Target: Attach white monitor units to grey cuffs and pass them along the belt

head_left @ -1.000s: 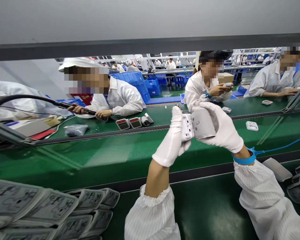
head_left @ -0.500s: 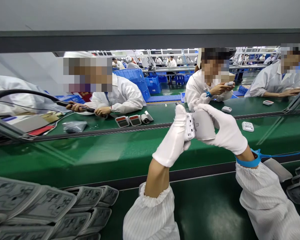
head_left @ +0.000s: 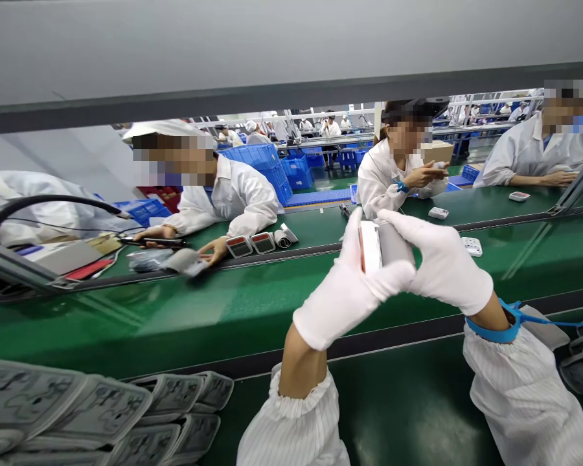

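My left hand (head_left: 337, 294), in a white glove, grips the white body of what looks like a wrist blood pressure monitor (head_left: 373, 246). A reddish-orange face shows on its left edge. The gloved right hand (head_left: 449, 268) is closed round a curved grey cuff (head_left: 396, 247), pressed up against the monitor's right side. Both hands are held together over the green belt, with the left thumb lying across the cuff's lower part. Whether cuff and monitor are joined is hidden. A blue wrist strap (head_left: 498, 330) encircles my right wrist.
Stacked grey printed cuffs (head_left: 109, 401) lie at lower left, more cuffs (head_left: 580, 375) at right. A white unit (head_left: 472, 246) rests on the belt. Across it, co-workers sit near finished-looking monitors (head_left: 250, 244). A grey metal overhang (head_left: 291, 52) spans the top; a black bent tube (head_left: 53, 197) is at left.
The monitor has turned from its socketed side to its narrow orange-edged side. My left thumb has moved over the cuff. At left, a co-worker's hand now moves a cuffed piece toward the belt.
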{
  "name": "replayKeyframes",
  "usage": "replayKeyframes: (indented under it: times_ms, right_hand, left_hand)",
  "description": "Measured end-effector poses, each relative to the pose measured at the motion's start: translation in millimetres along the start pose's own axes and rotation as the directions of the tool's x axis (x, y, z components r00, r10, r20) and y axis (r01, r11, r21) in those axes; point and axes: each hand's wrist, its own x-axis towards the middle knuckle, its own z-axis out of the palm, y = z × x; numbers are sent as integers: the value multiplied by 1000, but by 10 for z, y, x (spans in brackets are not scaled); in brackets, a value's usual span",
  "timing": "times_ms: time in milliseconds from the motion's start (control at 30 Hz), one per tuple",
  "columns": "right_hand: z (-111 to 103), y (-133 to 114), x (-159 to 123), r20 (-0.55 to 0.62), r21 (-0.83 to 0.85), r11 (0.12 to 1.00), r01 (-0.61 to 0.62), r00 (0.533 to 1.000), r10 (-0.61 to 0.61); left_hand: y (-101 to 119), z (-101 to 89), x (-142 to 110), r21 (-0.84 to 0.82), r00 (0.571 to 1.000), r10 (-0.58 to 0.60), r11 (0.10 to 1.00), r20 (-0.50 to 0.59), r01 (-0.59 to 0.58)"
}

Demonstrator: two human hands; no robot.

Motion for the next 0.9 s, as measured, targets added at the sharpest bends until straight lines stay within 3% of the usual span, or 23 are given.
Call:
replayKeyframes:
  times_ms: [100, 267, 367, 567, 667, 767, 900]
  right_hand:
    - [5, -12, 13, -14, 49, 992, -119, 993, 120]
    - [69, -113, 61, -37, 54, 945, -324, 945, 326]
    - [109, -183, 88, -23, 88, 935, -343, 938, 346]
    - [186, -193, 89, -11, 97, 953, -287, 957, 290]
    - [165, -164, 73, 68, 157, 947, -281, 959, 274]
    - [111, -76, 56, 41, 332, 906, -263, 963, 265]
    - [91, 89, 35, -19, 489, 823, -289, 940, 341]
  left_hand:
    - [28, -26, -31, 145, 998, -28, 989, 64, 18]
    - [-27, -43, 8, 302, 992, 123, 945, 33, -127]
    - [-65, -55, 36, 378, 983, 185, 911, -17, -165]
    - [-97, -94, 71, 398, 965, 205, 909, -164, -125]
    - [-105, -93, 105, 309, 947, 207, 943, -245, -126]
    - [-78, -64, 147, 49, 943, 162, 987, -292, -154]
    - [-28, -47, 165, -403, 981, -62, 915, -181, -17]
